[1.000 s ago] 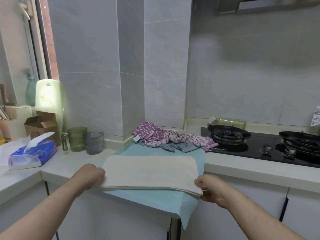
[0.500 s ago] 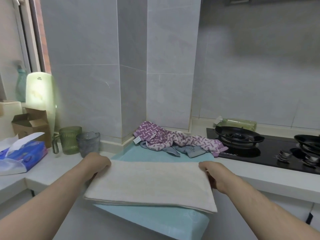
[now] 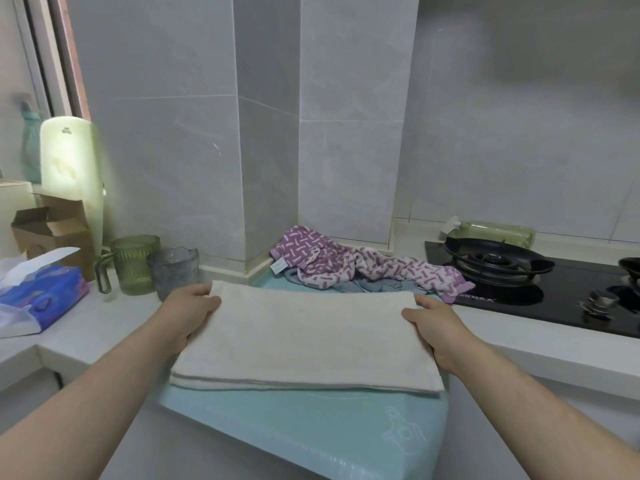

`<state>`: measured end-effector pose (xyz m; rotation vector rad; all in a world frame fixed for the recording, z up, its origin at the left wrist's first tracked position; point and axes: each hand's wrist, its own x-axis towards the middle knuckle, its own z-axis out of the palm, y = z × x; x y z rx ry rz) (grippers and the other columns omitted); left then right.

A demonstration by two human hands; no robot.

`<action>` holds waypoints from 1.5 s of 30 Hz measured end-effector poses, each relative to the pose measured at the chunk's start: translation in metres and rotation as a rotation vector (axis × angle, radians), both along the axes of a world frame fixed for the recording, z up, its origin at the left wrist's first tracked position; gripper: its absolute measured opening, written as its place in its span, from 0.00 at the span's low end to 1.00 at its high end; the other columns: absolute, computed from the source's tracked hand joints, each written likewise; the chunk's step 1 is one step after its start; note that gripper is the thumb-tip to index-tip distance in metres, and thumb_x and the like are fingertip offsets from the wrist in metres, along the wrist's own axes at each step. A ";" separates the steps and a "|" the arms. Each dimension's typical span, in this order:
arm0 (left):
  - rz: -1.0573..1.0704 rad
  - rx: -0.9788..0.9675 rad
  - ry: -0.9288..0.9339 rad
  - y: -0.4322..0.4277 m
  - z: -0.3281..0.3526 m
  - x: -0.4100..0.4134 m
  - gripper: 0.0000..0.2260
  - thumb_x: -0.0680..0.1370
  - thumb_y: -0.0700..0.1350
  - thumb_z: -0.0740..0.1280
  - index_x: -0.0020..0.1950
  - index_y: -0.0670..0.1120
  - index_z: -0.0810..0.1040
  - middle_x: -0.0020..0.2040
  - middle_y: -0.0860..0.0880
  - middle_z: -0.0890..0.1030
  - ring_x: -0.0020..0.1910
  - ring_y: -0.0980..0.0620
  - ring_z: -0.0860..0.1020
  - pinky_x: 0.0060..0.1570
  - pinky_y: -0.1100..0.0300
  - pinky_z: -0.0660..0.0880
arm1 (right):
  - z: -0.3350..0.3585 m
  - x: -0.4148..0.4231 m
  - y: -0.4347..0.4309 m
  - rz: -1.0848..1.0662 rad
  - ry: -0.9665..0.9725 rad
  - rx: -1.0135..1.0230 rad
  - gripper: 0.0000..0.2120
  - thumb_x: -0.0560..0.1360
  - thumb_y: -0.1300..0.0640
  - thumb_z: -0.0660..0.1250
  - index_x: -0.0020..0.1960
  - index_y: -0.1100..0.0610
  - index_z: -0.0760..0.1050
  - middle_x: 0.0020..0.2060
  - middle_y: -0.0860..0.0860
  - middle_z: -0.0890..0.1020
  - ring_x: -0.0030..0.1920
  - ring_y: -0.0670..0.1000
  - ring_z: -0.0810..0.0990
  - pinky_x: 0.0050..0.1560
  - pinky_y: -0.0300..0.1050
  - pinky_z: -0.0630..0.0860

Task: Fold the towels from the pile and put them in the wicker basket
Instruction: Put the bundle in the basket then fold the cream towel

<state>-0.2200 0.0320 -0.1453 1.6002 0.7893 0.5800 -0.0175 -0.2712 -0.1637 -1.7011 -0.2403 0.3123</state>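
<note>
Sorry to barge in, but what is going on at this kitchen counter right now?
A person is folding towels. The left hand and the right hand each grip one end of a cream towel, already folded into a long strip, over a teal mat. Behind it, a purple patterned towel and a grey towel lie crumpled in a pile by the wall. No wicker basket is in view.

- The left hand (image 3: 187, 317) and right hand (image 3: 437, 328) have their fingers hidden under the cream towel (image 3: 304, 341).
- The grey cloth (image 3: 379, 286) is mostly covered by the purple patterned towel (image 3: 346, 265).
- The second burner (image 3: 631, 268) is cut off by the right edge.
</note>
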 end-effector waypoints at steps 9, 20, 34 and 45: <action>0.061 0.837 0.522 0.003 -0.017 0.008 0.07 0.81 0.42 0.60 0.57 0.41 0.69 0.54 0.39 0.79 0.50 0.41 0.78 0.44 0.57 0.69 | -0.005 -0.005 0.030 -0.016 -0.563 -0.640 0.13 0.80 0.60 0.58 0.64 0.59 0.66 0.57 0.59 0.78 0.51 0.58 0.75 0.44 0.46 0.67; -0.532 1.026 0.778 -0.057 -0.018 -0.003 0.55 0.56 0.82 0.37 0.80 0.57 0.44 0.80 0.51 0.41 0.79 0.51 0.41 0.76 0.48 0.41 | 0.002 -0.042 0.037 0.339 -0.895 -1.135 0.27 0.79 0.36 0.45 0.73 0.46 0.64 0.78 0.56 0.55 0.77 0.58 0.54 0.75 0.57 0.53; -0.539 1.023 0.808 -0.055 -0.022 -0.001 0.60 0.50 0.83 0.37 0.79 0.58 0.43 0.80 0.52 0.41 0.79 0.51 0.40 0.76 0.44 0.40 | -0.008 -0.039 0.016 -0.058 -0.364 -0.749 0.15 0.73 0.47 0.64 0.54 0.55 0.68 0.51 0.53 0.76 0.52 0.57 0.74 0.45 0.46 0.68; -0.502 1.030 0.767 -0.055 -0.024 -0.003 0.47 0.66 0.80 0.50 0.79 0.58 0.46 0.80 0.52 0.44 0.79 0.51 0.43 0.76 0.45 0.41 | 0.017 -0.037 -0.004 0.064 0.139 -0.424 0.09 0.74 0.58 0.66 0.53 0.62 0.74 0.45 0.59 0.84 0.42 0.57 0.83 0.36 0.42 0.75</action>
